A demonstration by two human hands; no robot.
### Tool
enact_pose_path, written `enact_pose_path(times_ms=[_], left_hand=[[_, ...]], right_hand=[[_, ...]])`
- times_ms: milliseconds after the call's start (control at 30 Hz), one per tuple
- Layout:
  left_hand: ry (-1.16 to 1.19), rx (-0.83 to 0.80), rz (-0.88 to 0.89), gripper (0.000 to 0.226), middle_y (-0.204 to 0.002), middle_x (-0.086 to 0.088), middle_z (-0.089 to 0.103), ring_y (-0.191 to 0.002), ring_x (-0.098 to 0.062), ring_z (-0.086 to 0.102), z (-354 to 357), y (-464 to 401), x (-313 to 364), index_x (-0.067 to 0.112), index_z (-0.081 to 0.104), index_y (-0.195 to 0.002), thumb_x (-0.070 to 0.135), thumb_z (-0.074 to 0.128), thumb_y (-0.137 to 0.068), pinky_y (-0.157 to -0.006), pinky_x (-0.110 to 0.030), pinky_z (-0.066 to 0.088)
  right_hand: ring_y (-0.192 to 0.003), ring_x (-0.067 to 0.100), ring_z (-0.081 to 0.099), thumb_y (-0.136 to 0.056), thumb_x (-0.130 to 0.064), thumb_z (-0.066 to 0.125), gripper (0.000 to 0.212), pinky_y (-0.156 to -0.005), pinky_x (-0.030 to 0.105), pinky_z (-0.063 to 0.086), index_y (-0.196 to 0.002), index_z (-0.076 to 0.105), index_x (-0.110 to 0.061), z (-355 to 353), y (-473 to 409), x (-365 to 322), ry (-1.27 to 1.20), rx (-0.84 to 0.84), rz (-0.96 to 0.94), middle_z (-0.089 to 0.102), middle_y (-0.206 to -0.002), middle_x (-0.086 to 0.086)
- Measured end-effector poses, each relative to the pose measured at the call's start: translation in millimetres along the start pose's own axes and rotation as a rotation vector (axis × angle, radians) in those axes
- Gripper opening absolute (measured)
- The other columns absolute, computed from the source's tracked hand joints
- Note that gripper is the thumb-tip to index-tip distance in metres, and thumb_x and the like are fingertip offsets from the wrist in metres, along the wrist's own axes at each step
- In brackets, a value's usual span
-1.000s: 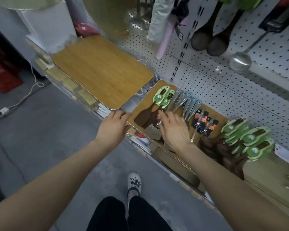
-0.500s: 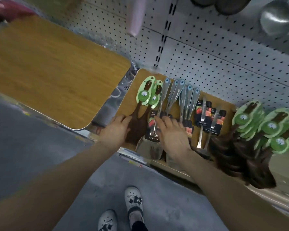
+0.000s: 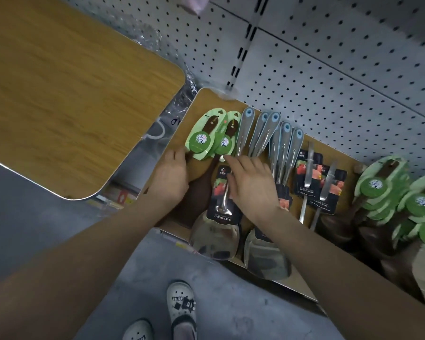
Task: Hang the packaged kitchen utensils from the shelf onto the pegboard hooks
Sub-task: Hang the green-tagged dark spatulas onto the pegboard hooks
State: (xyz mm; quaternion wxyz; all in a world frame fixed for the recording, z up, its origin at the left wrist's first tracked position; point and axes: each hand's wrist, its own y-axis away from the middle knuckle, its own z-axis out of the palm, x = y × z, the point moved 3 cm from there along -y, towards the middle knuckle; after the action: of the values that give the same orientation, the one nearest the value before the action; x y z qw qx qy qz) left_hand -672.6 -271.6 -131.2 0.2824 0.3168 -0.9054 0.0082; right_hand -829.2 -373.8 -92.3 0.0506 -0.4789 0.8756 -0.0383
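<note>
The packaged utensils were laid flat on the wooden shelf [image 3: 353, 285] below the pegboard [image 3: 329, 77], none yet lifted toward a hook. The left hand [image 3: 168, 179] was placed over the dark blades of the two wooden spatulas [image 3: 206, 141] in green card sleeves; whether anything was gripped by it could not be told. The right hand [image 3: 253, 185] was spread, fingers fairly straight, over the steel turners [image 3: 216, 231], with its fingertips [image 3: 227, 158] near the lower edge of the green cards; nothing was seen to be held.

The steel turners were judged stiff, fairly heavy at the blade end and slippery on the polished metal, so a grip on the black card label or the handle neck would be surer. The blue-tipped handles [image 3: 268, 133] at the far side carry the hanging holes. The wooden spatulas were judged light and rigid, but their card sleeves could bend or tear at the top hole if pulled.

A large wooden board [image 3: 59, 94] was seen at the left, and more green-sleeved spatulas [image 3: 388, 192] were piled at the right.
</note>
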Motion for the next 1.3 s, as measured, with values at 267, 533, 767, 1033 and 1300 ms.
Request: enact_pose_path(times_ms=[267, 533, 767, 1033, 1300], left_hand=[[0.183, 0.001, -0.109, 0.068, -0.123, -0.017, 0.048, -0.098, -0.041, 0.057, -15.9, 63.4, -28.4, 0.012, 0.028, -0.147, -0.009, 0.053, -0.087, -0.077, -0.049, 0.045], [0.221, 0.055, -0.153, 0.052, -0.120, -0.018, 0.049, -0.103, -0.039, 0.052, -29.2, 102.6, -49.4, 0.010, 0.037, -0.139, -0.004, 0.050, -0.091, -0.072, -0.039, 0.040], [0.202, 0.039, -0.214, 0.066, -0.142, -0.016, 0.042, -0.111, -0.041, 0.053, -40.8, 131.8, -57.9, 0.009, 0.028, -0.149, -0.004, 0.052, -0.090, -0.079, -0.047, 0.047], [0.207, 0.061, -0.239, 0.065, -0.132, -0.015, 0.047, -0.106, -0.042, 0.055, -62.3, 156.9, -57.8, 0.014, 0.026, -0.150, 0.004, 0.055, -0.093, -0.081, -0.055, 0.050], [0.213, 0.111, -0.202, 0.066, -0.139, -0.010, 0.047, -0.118, -0.032, 0.050, -92.8, 184.2, -55.2, 0.015, 0.026, -0.152, 0.003, 0.055, -0.093, -0.087, -0.043, 0.045]], right_hand=[[-0.130, 0.037, 0.042, -0.102, -0.045, 0.040, 0.052, -0.108, 0.050, 0.029, -0.142, 0.045, -0.012, 26.0, -65.5, -13.5, 0.271, -0.192, 0.120, 0.064, -0.122, 0.017], [-0.123, 0.040, 0.046, -0.098, -0.034, 0.053, 0.044, -0.103, 0.049, 0.033, -0.139, 0.050, -0.020, 42.5, -58.0, -56.0, 0.094, -0.225, 0.156, 0.054, -0.130, 0.018], [-0.131, 0.041, 0.037, -0.097, -0.002, 0.054, 0.061, -0.103, 0.043, 0.043, -0.150, 0.033, -0.023, 41.8, -43.4, -93.5, -0.158, -0.346, 0.245, 0.027, -0.149, 0.019], [-0.123, 0.041, 0.050, -0.085, -0.015, 0.076, 0.084, -0.111, 0.040, 0.042, -0.154, 0.029, -0.024, 14.1, -36.7, -90.2, -0.607, -0.311, 0.621, 0.026, -0.146, 0.021], [-0.117, 0.030, 0.060, -0.081, -0.010, 0.079, 0.066, -0.100, 0.038, 0.052, -0.138, 0.053, -0.031, -1.3, -35.2, -89.0, -0.830, -0.326, 0.815, 0.058, -0.134, 0.011]])
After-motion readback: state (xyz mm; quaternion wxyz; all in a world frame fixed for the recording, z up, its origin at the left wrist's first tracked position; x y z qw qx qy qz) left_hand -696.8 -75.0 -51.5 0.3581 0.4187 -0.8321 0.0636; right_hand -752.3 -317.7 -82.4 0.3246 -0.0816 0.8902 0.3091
